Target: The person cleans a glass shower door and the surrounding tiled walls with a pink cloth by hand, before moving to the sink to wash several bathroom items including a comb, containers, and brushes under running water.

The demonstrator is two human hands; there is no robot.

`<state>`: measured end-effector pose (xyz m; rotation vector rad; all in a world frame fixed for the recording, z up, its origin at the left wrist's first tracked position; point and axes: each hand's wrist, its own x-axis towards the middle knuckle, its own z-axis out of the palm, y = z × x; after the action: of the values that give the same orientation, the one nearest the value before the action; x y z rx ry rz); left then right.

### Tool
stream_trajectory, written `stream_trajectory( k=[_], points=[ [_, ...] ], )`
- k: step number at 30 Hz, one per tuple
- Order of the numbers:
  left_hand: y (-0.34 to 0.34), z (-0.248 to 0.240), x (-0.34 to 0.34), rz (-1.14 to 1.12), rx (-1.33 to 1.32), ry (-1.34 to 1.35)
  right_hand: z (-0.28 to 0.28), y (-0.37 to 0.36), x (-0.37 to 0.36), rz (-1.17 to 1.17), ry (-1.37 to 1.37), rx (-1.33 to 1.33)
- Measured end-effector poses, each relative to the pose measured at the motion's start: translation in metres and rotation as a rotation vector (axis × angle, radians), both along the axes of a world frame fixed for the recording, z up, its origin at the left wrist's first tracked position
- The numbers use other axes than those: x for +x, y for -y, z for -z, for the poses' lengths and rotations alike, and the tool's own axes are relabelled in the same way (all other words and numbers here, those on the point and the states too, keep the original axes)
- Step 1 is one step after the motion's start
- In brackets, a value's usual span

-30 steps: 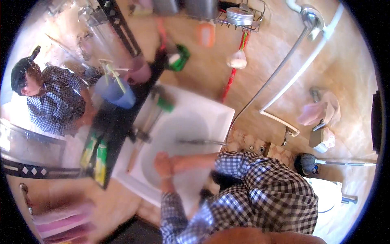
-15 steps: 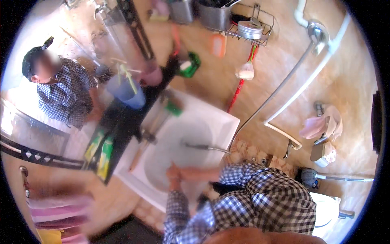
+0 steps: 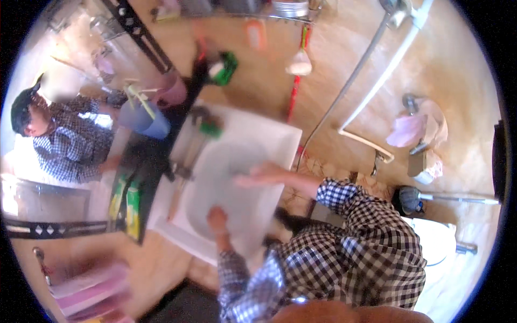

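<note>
My right hand [image 3: 264, 175] reaches from the right over the white sink [image 3: 285, 141]. Its fingers look stretched out toward the middle of the bowl, though blurred. Something dark shows by its fingertips; the hand hides most of that spot, and I cannot tell whether it touches it. My left hand [image 3: 217, 218] is lower in the bowl, near the front left, with its fingers curled in. Whatever might be inside them is hidden. The two hands are apart. A tap [image 3: 180, 171] stands at the sink's left rim, beside a green item [image 3: 210, 129].
A black shelf left of the sink holds a blue cup [image 3: 145, 119] with toothbrushes and green-yellow tubes [image 3: 132, 207]. A mirror behind it reflects a checked shirt [image 3: 70, 145]. A grey hose [image 3: 344, 89] hangs at the right wall. Pinkish cloths [image 3: 99, 288] hang lower left.
My hands were together over the bowl and have separated. The right has moved up, over where a dark spout-like piece showed. The whole view has shifted.
</note>
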<state>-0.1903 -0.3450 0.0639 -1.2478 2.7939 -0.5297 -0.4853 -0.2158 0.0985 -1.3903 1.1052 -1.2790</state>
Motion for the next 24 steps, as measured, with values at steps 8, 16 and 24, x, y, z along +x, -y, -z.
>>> stream_trajectory(
  k=[8,16,24],
  points=[
    [-0.006,0.011,0.056,-0.112,0.379,-0.649,-0.112,-0.095,-0.224,1.232,0.187,-0.616],
    [0.012,0.02,0.032,-0.089,0.084,0.005,-0.174,-0.077,-0.323,1.555,-1.624,-0.682],
    [0.003,0.064,0.044,-0.162,0.205,0.052,-0.008,-0.069,-0.282,1.245,-0.496,-0.429]
  ],
)
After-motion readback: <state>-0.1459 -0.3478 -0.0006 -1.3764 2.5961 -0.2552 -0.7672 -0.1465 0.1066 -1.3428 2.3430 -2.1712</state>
